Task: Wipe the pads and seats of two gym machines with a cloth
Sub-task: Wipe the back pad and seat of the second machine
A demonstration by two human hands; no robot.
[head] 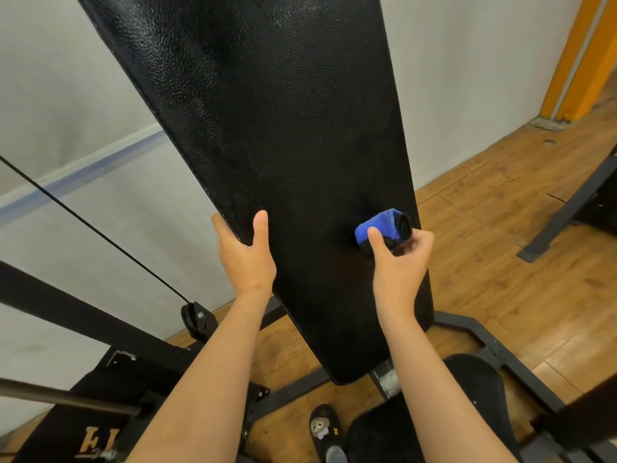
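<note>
A long black textured back pad (pixel 267 135) of a gym bench rises steeply through the middle of the view. My left hand (pixel 243 255) grips its left edge, thumb on the front face and fingers wrapped behind. My right hand (pixel 399 259) holds a rolled blue and black cloth (pixel 384 228) against the pad's lower right part, near its right edge. Below the back pad, a black seat pad (pixel 467 396) shows partly at the bottom right, behind my right forearm.
The bench's dark steel frame (pixel 467 329) spreads over a wooden floor (pixel 500 262). A cable and pulley (pixel 195 320) and a black machine beam stand to the left. A grey wall lies behind, an orange door frame (pixel 577 55) at top right. My shoe (pixel 325 429) is below.
</note>
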